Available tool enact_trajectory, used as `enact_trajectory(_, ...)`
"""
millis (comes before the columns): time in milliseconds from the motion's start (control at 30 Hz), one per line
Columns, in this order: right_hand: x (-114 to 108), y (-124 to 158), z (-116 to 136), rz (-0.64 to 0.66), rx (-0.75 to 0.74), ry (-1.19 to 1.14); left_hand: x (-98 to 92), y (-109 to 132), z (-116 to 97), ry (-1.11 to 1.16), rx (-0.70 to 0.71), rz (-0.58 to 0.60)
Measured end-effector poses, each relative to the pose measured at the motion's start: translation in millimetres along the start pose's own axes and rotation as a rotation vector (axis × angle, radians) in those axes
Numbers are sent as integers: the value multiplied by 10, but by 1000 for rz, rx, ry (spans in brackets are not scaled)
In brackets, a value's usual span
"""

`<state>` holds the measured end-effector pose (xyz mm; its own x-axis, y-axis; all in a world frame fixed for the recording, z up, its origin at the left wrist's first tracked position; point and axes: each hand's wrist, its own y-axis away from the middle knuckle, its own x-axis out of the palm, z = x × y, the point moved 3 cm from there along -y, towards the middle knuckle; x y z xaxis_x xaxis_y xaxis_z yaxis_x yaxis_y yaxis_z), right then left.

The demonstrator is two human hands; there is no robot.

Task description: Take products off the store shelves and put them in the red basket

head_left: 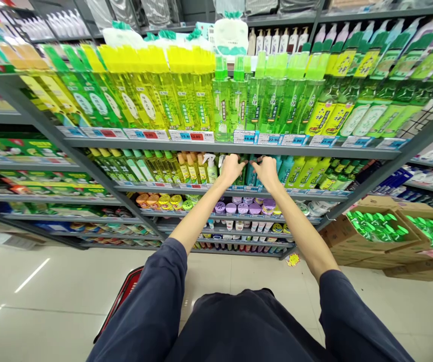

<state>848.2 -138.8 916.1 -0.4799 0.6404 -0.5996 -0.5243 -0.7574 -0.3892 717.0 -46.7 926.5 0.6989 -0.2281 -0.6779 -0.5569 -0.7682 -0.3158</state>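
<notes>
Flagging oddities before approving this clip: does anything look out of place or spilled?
A yellow starburst tag seemingly lies on the floor, right of centre, by the shelf unit, away from the price labels, possibly fallen. No spill shows.

A grey metal upper shelf (235, 148) carries a row of upright clear-plastic bottles with yellow caps (156, 95) and bright green spray bottles (274, 103). The narrower grey metal second shelf (307, 195) below holds a pale green bottle with a white trigger (211, 172), slim teal plastic bottles (286, 170) and yellow-green plastic bottles (309, 173). On the beige tiled floor (31, 281) stand open brown cardboard boxes (367, 245).
</notes>
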Motion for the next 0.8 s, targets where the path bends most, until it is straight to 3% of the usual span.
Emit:
enact_trajectory(433,28,-38,-40,1,-7,6,-6,40,-89,10,1,16)
enact_trajectory(800,-6,16,85,-15,-9,97,-18,6,-54,20,12,-30)
